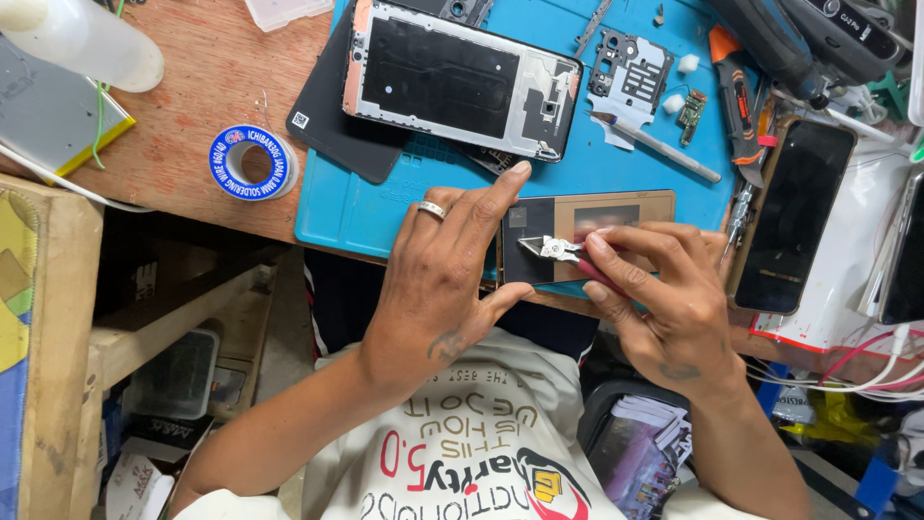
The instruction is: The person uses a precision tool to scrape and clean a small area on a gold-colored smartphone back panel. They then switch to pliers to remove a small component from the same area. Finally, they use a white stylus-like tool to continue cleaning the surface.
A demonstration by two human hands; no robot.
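My left hand (pixel 438 279), a ring on one finger, grips the left end of a flat brown-and-dark phone panel (pixel 616 214) at the near edge of the blue work mat (pixel 337 217). My right hand (pixel 664 299) holds small red-handled cutters (pixel 558 250), their metal jaws resting on the dark left part of the panel. An opened phone frame (pixel 457 77) with its dark inner plate lies further back on the mat.
A small circuit board piece (pixel 630 72), a craft knife (pixel 659 144), an orange-handled tool (pixel 736 96) and a dark phone (pixel 794 217) lie to the right. A solder wire spool (pixel 252 162) sits on the wooden bench at left. A white bottle (pixel 87 39) is far left.
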